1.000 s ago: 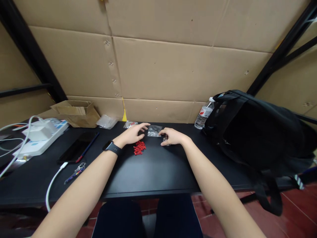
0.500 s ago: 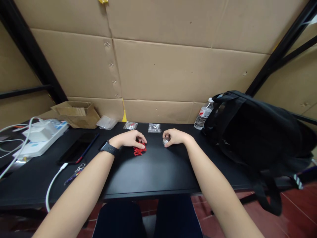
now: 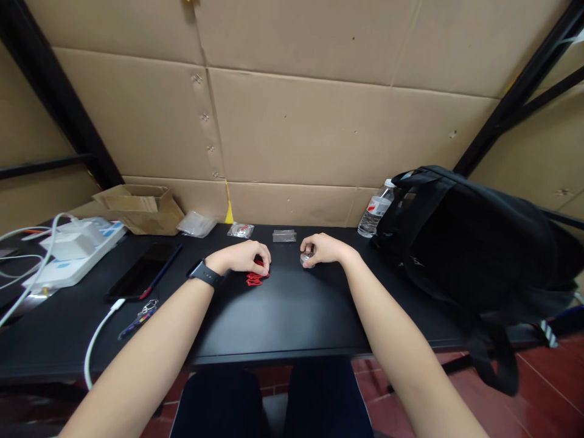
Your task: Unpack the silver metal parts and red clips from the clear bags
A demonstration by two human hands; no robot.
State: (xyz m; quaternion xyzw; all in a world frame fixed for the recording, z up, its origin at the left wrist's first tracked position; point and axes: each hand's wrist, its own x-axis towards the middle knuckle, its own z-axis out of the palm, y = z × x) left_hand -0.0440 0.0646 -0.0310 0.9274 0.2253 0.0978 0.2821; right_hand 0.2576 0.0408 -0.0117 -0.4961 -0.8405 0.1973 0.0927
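Left grip, the left hand (image 3: 249,257): fingertips and thumb bent down close together on the near edge of the red cords (image 3: 255,279). The hand covers the contact, so I cannot tell from here whether a strand is pinched.

Right grip, the right hand (image 3: 322,249): thumb and curled fingers clamped around the sides of a small clear round piece (image 3: 305,260), low over the bench (image 3: 292,316).

Handling, my judgement. The cords lie in a loose heap under the left fingertips: light, limp, hard to break, quick to tangle. I'd take one loop at the heap's outer edge, since a grab through the middle would bring several along. The round piece I rate light, stiffer and slick. Opposite sides of its rim suit me best; a hard squeeze could make it skid.

Outward: a clear flat packet (image 3: 284,236) beyond and between the hands, another wrapped packet (image 3: 240,230) left of it. Water bottle (image 3: 375,211) and black backpack (image 3: 474,243) sit well right, apart from both hands.
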